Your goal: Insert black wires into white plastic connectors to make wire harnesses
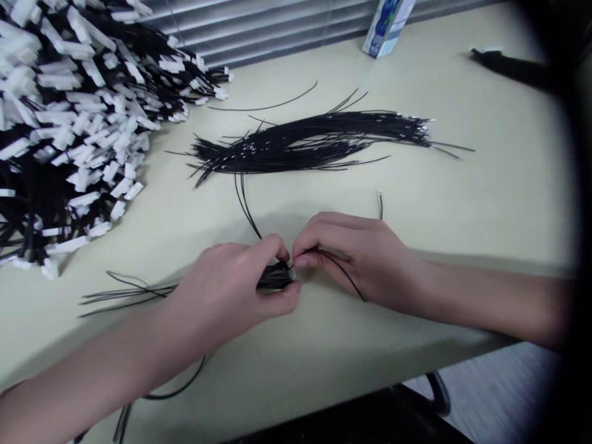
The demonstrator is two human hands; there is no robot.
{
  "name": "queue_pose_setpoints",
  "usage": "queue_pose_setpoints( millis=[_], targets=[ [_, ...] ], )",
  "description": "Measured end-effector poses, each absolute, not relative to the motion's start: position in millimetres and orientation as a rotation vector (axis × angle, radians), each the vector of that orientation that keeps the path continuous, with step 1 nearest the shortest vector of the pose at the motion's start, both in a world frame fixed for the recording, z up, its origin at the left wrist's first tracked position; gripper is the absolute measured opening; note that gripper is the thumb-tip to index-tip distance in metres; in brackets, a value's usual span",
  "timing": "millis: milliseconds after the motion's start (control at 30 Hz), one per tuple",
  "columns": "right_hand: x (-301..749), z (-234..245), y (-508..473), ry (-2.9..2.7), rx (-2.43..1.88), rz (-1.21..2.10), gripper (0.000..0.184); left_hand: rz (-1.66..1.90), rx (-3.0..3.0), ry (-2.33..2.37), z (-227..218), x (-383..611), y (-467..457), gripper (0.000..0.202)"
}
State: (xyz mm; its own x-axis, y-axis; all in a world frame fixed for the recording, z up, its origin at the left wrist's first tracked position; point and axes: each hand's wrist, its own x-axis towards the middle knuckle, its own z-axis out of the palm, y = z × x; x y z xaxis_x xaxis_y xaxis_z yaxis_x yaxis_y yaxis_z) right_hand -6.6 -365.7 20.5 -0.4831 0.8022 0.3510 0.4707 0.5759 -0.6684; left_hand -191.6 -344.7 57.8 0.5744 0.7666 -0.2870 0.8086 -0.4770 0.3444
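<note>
My left hand [235, 277] is closed round a wire harness [275, 276], a bunch of black wires ending in a small connector at the fingertips. More of its wires stick out to the left behind the hand and hang below the wrist. Thumb and forefinger of my right hand [361, 256] pinch a single black wire [343, 269] right at the connector's face; its tail curves under the palm. Whether the wire's tip sits inside the connector is too small to tell. Beyond both hands lies a bundle of loose black wires [296, 145] with shiny metal ends.
A large heap of black wires with white connectors [87, 117] fills the table's left side. A small carton [387, 28] stands at the back by the blinds [259, 28]. One stray wire [272, 106] lies behind the bundle. The table's front edge runs below my hands.
</note>
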Motion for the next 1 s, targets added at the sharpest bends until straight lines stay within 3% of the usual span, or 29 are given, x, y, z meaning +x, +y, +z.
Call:
queue_pose_setpoints(
  millis=[767, 1000],
  targets=[
    [-9, 13, -365, -2.314, -0.821, 0.436, 0.017, -0.111, 2.325, 1.221, 57, -192, -344, 0.015],
    [0, 31, -349, -2.340, -0.914, 0.858, 0.008, -0.092, 2.306, 1.208, 56, -194, -345, 0.018]
  ],
)
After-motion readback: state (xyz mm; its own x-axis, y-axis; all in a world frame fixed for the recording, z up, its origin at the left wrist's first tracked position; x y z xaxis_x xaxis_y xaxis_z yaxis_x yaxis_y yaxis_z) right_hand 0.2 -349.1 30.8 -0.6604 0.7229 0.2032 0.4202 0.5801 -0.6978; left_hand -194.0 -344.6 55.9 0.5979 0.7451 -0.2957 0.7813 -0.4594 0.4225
